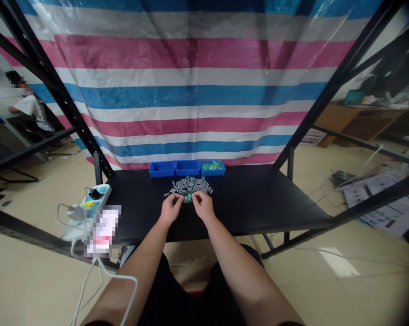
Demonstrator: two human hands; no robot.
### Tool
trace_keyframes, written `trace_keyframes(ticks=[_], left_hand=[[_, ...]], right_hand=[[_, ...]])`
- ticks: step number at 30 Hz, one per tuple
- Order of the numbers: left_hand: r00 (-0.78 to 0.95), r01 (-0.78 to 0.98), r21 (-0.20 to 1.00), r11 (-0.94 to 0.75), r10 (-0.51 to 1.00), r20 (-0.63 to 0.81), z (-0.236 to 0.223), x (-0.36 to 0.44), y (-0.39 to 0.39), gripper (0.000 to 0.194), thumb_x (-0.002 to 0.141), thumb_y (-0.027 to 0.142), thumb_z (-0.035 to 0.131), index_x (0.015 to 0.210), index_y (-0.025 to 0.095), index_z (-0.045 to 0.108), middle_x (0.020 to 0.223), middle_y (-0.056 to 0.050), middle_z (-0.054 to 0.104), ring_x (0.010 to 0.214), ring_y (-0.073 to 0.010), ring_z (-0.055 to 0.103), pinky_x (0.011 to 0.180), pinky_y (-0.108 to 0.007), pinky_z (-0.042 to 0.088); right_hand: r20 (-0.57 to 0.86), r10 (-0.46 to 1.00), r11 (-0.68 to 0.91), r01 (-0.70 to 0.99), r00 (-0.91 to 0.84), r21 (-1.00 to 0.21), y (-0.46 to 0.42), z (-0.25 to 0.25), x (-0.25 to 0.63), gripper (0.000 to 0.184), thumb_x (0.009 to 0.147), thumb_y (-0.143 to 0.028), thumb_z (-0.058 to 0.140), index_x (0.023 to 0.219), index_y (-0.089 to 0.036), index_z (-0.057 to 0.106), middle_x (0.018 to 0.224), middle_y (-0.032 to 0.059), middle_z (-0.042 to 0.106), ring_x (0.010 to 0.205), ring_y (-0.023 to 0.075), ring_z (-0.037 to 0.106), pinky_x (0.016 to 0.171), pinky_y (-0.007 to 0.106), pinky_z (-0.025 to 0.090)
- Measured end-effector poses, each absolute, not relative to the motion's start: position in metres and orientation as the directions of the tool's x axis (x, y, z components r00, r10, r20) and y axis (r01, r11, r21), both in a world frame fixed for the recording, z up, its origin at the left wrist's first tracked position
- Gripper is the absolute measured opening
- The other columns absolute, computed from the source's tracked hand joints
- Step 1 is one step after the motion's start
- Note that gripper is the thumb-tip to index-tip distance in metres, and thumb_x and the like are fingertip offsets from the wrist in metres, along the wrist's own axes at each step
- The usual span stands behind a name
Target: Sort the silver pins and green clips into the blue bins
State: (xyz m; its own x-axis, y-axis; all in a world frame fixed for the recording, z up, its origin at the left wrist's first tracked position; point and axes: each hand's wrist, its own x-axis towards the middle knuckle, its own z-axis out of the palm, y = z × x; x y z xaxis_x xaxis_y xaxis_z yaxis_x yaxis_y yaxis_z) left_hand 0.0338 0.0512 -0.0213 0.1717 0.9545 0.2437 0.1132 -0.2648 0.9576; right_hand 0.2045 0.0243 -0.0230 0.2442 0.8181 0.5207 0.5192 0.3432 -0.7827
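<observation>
A small green circuit board [187,198] lies on the black table [258,203] between my two hands. My left hand [171,209] has its fingers curled and pinches the board's left edge. My right hand [203,205] is also closed in a pinch at the board's right edge, maybe with a small grey part in it; I cannot make it out. Just beyond the hands lies a heap of several small grey parts [190,184].
Three blue bins [187,168] stand in a row at the table's back; the right one holds green pieces [212,165]. A white power strip [89,203] with cables sits at the left edge. Black shelf posts flank the table. A person sits far left.
</observation>
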Motion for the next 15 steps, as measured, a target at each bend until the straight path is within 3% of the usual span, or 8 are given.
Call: trace_keyframes(ticks=[5,10,15], left_hand=[[0.201,0.027,0.967,-0.255,0.949,0.245,-0.0248,0.0360,0.0525,0.030,0.083,0.047,0.067,0.085,0.018,0.064,0.077,-0.001,0.063,0.065,-0.0141,0.061,0.064,-0.026,0.054],[0.284,-0.050,0.970,-0.237,0.928,0.241,-0.0282,0.0379,0.0507,0.034,0.081,0.045,0.072,0.099,0.017,0.062,0.083,-0.002,0.066,0.072,-0.0148,0.065,0.074,-0.029,0.058],[0.347,-0.056,0.978,-0.203,0.914,0.210,-0.0279,0.0385,0.0492,0.033,0.081,0.048,0.072,0.093,0.018,0.065,0.086,-0.003,0.066,0.079,-0.0168,0.066,0.075,-0.033,0.061]], right_hand=[[0.501,0.843,0.377,0.451,0.195,-0.809,0.0256,-0.0240,0.2067,0.022,0.090,-0.039,0.055,0.085,-0.021,0.066,0.082,0.0042,0.065,0.071,0.0171,0.060,0.066,0.028,0.049],[0.491,0.859,0.401,0.406,0.146,-0.822,0.0256,-0.0248,0.2058,0.020,0.089,-0.040,0.059,0.086,-0.021,0.065,0.082,0.0025,0.062,0.068,0.0152,0.057,0.062,0.026,0.047],[0.456,0.885,0.397,0.357,0.094,-0.845,0.0275,-0.0289,0.2068,0.019,0.089,-0.038,0.059,0.094,-0.021,0.067,0.086,0.0033,0.065,0.070,0.0157,0.059,0.063,0.027,0.048]])
